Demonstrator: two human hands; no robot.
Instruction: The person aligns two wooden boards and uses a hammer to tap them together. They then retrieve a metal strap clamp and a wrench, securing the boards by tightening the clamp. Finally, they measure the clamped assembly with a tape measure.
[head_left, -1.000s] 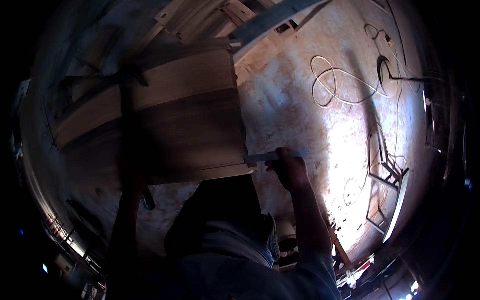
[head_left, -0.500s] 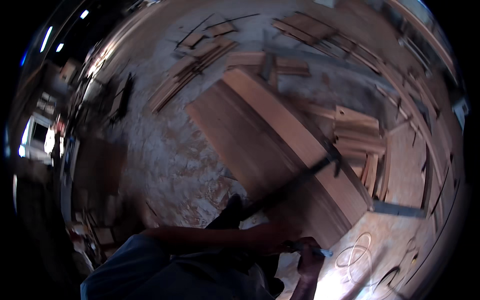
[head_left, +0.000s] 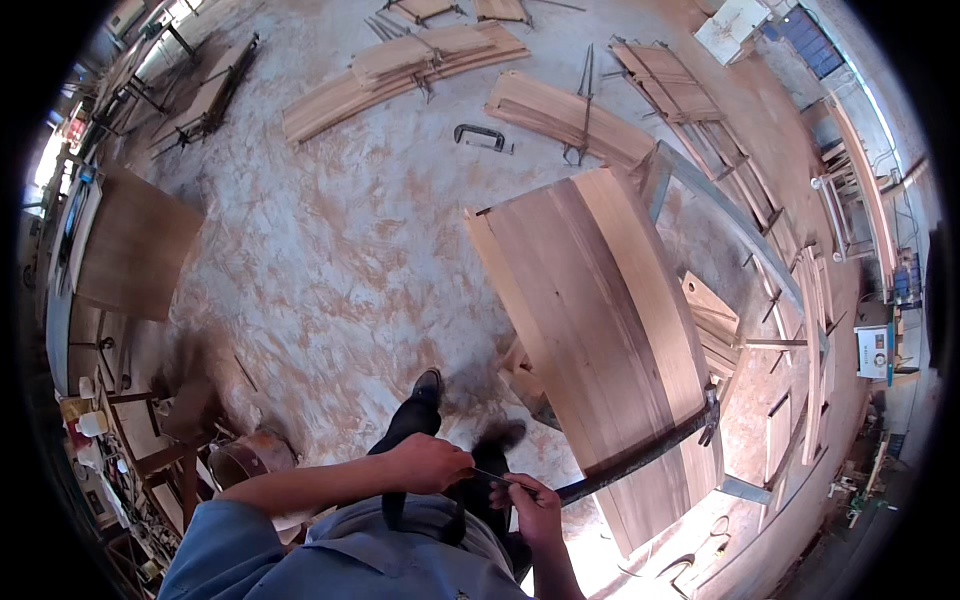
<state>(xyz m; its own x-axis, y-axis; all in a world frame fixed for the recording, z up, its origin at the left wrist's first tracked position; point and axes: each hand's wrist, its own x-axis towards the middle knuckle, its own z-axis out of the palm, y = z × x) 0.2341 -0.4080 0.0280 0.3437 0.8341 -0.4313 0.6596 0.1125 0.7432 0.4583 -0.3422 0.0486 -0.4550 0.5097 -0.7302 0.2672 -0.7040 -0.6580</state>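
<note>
In front of my body, my left hand [head_left: 435,464] is closed around one end of a thin, dark, rod-like piece [head_left: 495,477], whose exact kind I cannot make out. My right hand [head_left: 532,503] pinches its other end with thumb and fingers. Just to the right lies a large glued wooden panel [head_left: 590,300] in light and dark strips, apart from both hands. Across its near part runs a long dark bar clamp [head_left: 645,448], its head at the panel's right edge.
A black C-clamp [head_left: 482,136] lies on the stained floor ahead. Beyond it are clamped boards [head_left: 400,70] and another board [head_left: 570,115]. A bucket [head_left: 250,457] stands at lower left beside a cluttered rack. Grey metal framing [head_left: 735,215] and timber [head_left: 812,350] line the right.
My view has turned, and the panel now appears farther right and more upright. Both hands have moved left, away from the panel's near edge, with the thin piece now stretched between them.
</note>
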